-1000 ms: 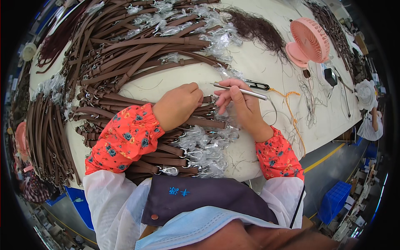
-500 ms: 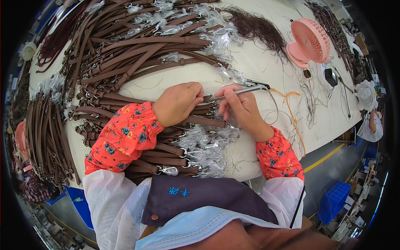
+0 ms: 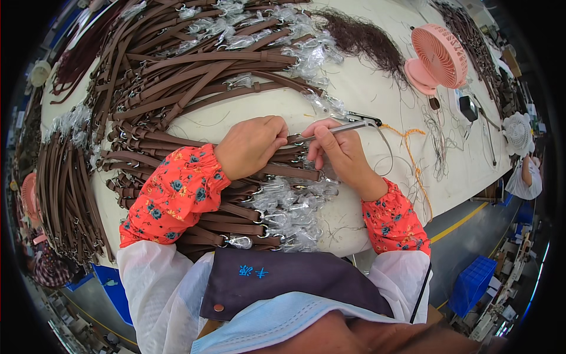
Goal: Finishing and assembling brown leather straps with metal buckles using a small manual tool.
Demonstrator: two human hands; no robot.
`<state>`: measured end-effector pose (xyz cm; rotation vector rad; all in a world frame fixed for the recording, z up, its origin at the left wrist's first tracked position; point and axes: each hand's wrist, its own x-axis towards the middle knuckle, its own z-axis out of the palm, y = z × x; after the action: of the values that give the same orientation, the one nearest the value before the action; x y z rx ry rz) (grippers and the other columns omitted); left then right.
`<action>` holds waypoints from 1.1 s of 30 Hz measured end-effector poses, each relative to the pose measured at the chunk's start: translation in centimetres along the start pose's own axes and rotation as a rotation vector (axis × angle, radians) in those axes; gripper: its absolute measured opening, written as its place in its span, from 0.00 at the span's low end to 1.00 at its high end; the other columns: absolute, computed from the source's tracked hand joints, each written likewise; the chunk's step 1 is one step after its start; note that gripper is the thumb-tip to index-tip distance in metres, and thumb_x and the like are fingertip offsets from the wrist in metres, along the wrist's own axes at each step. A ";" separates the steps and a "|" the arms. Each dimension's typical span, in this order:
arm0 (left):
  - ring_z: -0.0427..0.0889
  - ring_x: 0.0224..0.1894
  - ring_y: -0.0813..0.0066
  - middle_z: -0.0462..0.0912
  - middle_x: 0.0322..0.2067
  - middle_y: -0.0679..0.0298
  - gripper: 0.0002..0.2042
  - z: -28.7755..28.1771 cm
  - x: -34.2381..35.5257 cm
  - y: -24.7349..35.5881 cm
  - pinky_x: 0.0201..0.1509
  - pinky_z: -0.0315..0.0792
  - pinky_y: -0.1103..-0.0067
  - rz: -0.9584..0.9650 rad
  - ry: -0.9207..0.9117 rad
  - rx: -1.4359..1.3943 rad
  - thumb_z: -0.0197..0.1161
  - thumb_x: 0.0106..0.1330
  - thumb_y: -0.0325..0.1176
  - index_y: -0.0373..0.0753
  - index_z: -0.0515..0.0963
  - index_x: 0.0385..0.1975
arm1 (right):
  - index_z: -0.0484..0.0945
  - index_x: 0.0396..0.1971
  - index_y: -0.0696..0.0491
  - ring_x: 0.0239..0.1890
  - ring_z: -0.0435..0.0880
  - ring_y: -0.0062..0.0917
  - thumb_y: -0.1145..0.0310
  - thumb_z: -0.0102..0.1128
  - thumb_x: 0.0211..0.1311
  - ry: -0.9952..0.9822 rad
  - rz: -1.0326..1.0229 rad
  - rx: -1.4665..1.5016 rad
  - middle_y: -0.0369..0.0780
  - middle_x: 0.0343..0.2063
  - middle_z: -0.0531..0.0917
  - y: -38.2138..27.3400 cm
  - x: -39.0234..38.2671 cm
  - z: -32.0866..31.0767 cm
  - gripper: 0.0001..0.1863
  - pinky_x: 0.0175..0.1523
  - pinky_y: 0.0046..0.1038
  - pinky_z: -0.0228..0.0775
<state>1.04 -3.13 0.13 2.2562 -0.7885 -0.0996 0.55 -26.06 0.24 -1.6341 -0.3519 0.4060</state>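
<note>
My left hand (image 3: pixel 250 146) is closed in a pinch with its knuckles up. It is at the end of a brown strap (image 3: pixel 293 139), which shows in the gap between my hands. My right hand (image 3: pixel 342 150) grips a slim grey metal tool (image 3: pixel 352 125) between thumb and fingers. The tool looks like tweezers or thread snips, and its tip points left at the strap end. A thin grey loop hangs from its rear end. Below both hands lie more brown straps (image 3: pixel 289 171) with metal clasps in clear plastic wrap (image 3: pixel 289 206). My fingers hide the exact contact point.
A large pile of brown straps (image 3: pixel 194 71) covers the far left of the white table (image 3: pixel 377 218). Another bundle (image 3: pixel 68 183) hangs over the left edge. A pink fan (image 3: pixel 439 56), dark thread tangle (image 3: pixel 365 41) and orange cord (image 3: pixel 415 159) lie right. A blue crate (image 3: pixel 471 286) stands on the floor.
Both hands hold nearly the same place and grip. The tool in my right hand has shifted only very slightly.
</note>
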 end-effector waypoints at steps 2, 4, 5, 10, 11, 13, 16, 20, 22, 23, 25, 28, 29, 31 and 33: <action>0.76 0.32 0.49 0.77 0.28 0.53 0.06 0.0 -0.1 0.0 0.34 0.69 0.64 -0.002 0.000 0.002 0.60 0.64 0.28 0.36 0.70 0.34 | 0.79 0.37 0.58 0.17 0.76 0.13 0.53 0.42 0.76 -0.001 0.004 -0.001 0.34 0.18 0.79 -0.1 0.0 0.0 0.24 0.23 0.16 0.66; 0.76 0.31 0.48 0.77 0.29 0.53 0.06 -0.1 -0.1 -0.1 0.34 0.69 0.64 -0.002 0.001 0.003 0.60 0.64 0.28 0.36 0.70 0.34 | 0.79 0.37 0.58 0.17 0.76 0.13 0.53 0.42 0.76 0.000 0.007 -0.003 0.34 0.18 0.79 -0.1 0.0 0.1 0.24 0.23 0.16 0.66; 0.77 0.30 0.51 0.78 0.29 0.54 0.05 -0.1 0.0 -0.2 0.33 0.70 0.65 -0.016 0.008 -0.003 0.59 0.64 0.27 0.36 0.70 0.34 | 0.79 0.37 0.58 0.17 0.76 0.13 0.53 0.42 0.76 -0.002 0.006 -0.001 0.34 0.18 0.79 -0.1 0.0 0.1 0.24 0.23 0.16 0.66; 0.80 0.27 0.63 0.79 0.29 0.58 0.06 -1.0 0.7 0.6 0.31 0.72 0.72 -0.392 0.002 -0.251 0.57 0.65 0.23 0.34 0.70 0.38 | 0.78 0.38 0.58 0.17 0.76 0.13 0.53 0.42 0.76 0.012 0.004 0.051 0.34 0.19 0.80 0.0 -0.1 0.0 0.23 0.23 0.16 0.65; 0.80 0.29 0.59 0.79 0.30 0.57 0.07 -0.8 0.5 0.3 0.33 0.72 0.69 -0.275 0.050 -0.235 0.57 0.64 0.23 0.35 0.70 0.41 | 0.78 0.39 0.58 0.17 0.76 0.13 0.53 0.42 0.76 0.014 0.008 0.053 0.34 0.19 0.80 0.0 -0.1 0.0 0.23 0.23 0.16 0.65; 0.80 0.32 0.55 0.79 0.30 0.56 0.09 -0.8 0.4 0.5 0.36 0.72 0.67 -0.157 0.096 -0.219 0.57 0.64 0.23 0.37 0.70 0.43 | 0.78 0.39 0.58 0.18 0.76 0.13 0.54 0.42 0.76 0.019 0.011 0.055 0.34 0.20 0.80 0.1 -0.1 0.0 0.22 0.23 0.16 0.65; 0.80 0.32 0.55 0.79 0.32 0.56 0.10 -0.6 0.5 0.7 0.36 0.72 0.67 -0.087 0.036 -0.094 0.58 0.62 0.25 0.39 0.73 0.43 | 0.77 0.40 0.58 0.18 0.76 0.13 0.54 0.42 0.76 0.026 -0.008 0.042 0.35 0.20 0.80 0.3 0.0 0.0 0.22 0.24 0.16 0.65; 0.80 0.32 0.55 0.79 0.30 0.55 0.03 0.0 0.5 -0.4 0.36 0.72 0.67 -0.026 0.067 -0.047 0.60 0.61 0.27 0.37 0.77 0.34 | 0.77 0.40 0.58 0.18 0.76 0.13 0.54 0.42 0.76 0.023 -0.021 0.048 0.35 0.21 0.81 0.5 0.1 0.1 0.22 0.24 0.16 0.65; 0.80 0.31 0.55 0.79 0.30 0.55 0.02 -0.3 0.6 -0.1 0.36 0.72 0.67 -0.059 0.071 -0.087 0.61 0.60 0.27 0.36 0.78 0.31 | 0.77 0.40 0.58 0.18 0.76 0.13 0.54 0.43 0.76 0.022 -0.023 0.052 0.34 0.21 0.81 0.5 0.1 0.1 0.21 0.24 0.16 0.64; 0.80 0.31 0.55 0.79 0.29 0.55 0.03 -0.5 0.7 0.0 0.35 0.72 0.67 -0.078 0.065 -0.101 0.61 0.60 0.27 0.36 0.78 0.31 | 0.77 0.40 0.58 0.18 0.76 0.13 0.55 0.43 0.76 0.019 -0.021 0.050 0.34 0.21 0.81 0.5 0.1 0.1 0.21 0.24 0.16 0.64; 0.80 0.30 0.55 0.79 0.28 0.55 0.03 -0.6 0.6 0.1 0.35 0.72 0.68 -0.097 0.059 -0.115 0.61 0.60 0.27 0.36 0.78 0.31 | 0.77 0.40 0.58 0.18 0.76 0.13 0.55 0.43 0.76 0.015 -0.019 0.049 0.34 0.21 0.80 0.5 0.1 0.1 0.21 0.24 0.16 0.64; 0.80 0.30 0.55 0.79 0.28 0.55 0.03 -0.5 0.6 0.0 0.35 0.72 0.68 -0.101 0.057 -0.117 0.61 0.60 0.27 0.36 0.78 0.31 | 0.77 0.40 0.58 0.18 0.76 0.13 0.55 0.43 0.76 0.014 -0.012 0.034 0.34 0.21 0.81 0.4 0.1 0.1 0.21 0.24 0.16 0.64; 0.79 0.28 0.62 0.78 0.27 0.56 0.03 -0.4 0.5 -0.1 0.32 0.71 0.72 -0.074 0.071 -0.118 0.62 0.60 0.25 0.34 0.78 0.32 | 0.77 0.40 0.58 0.18 0.76 0.13 0.55 0.43 0.76 0.013 -0.018 0.034 0.34 0.21 0.81 0.4 0.1 0.1 0.21 0.23 0.16 0.64; 0.77 0.25 0.68 0.77 0.26 0.58 0.03 -0.4 0.5 -0.1 0.30 0.70 0.76 -0.047 0.084 -0.118 0.62 0.60 0.24 0.33 0.78 0.32 | 0.77 0.40 0.58 0.18 0.76 0.13 0.55 0.43 0.76 0.012 -0.024 0.034 0.34 0.21 0.81 0.4 0.1 0.1 0.21 0.23 0.16 0.64; 0.77 0.25 0.69 0.77 0.26 0.58 0.03 -0.6 0.5 0.1 0.30 0.70 0.76 -0.044 0.075 -0.111 0.62 0.60 0.24 0.33 0.78 0.32 | 0.77 0.40 0.58 0.18 0.76 0.13 0.55 0.43 0.76 0.016 -0.029 0.024 0.34 0.21 0.81 0.4 0.2 0.2 0.21 0.23 0.16 0.64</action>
<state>1.61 -3.06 0.73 2.1597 -0.6776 -0.0775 0.59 -25.86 -0.15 -1.6059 -0.3571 0.3732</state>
